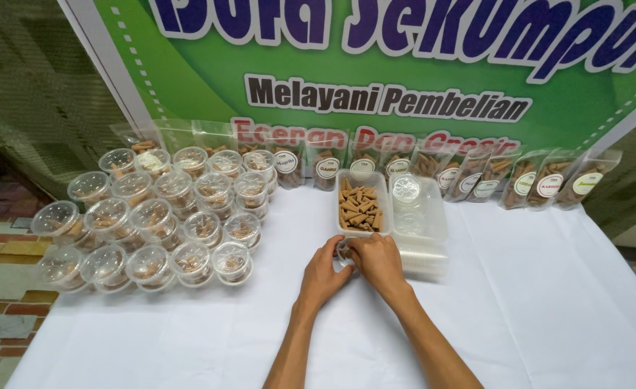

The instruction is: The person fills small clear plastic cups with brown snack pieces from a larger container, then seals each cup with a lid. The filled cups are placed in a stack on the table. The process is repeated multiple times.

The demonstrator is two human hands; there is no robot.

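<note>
Small cup: a little clear plastic cup (344, 250) is sitting between the person's two hands, near the middle of the white cloth (534, 310), just in front of the cone tray; it is mostly hidden by fingers, so its contents cannot be told.
Left hand: the left hand (323, 271) is curling its fingers around the cup's left side, thumb and fingertips closing on it.
Right hand: the right hand (379, 261) is lying over the cup's right side and top, fingers bent and pressing down on it; both hands are touching each other.
Cone tray: a rectangular clear tray (362, 204) is lying just behind the hands, holding a heap of brown cones.
Lid stack: a stack of clear containers (424, 223) is standing just right of the tray, touching it, with a round clear lid (406, 189) lying on top.
Filled cups: many round lidded cups (161, 216) with brown cones inside are sitting stacked in rows by the cloth's left edge, well apart from the hands.
Pouches: a row of clear labelled pouches (476, 176) is leaning along the cloth's far edge against a green banner (332, 65).
</note>
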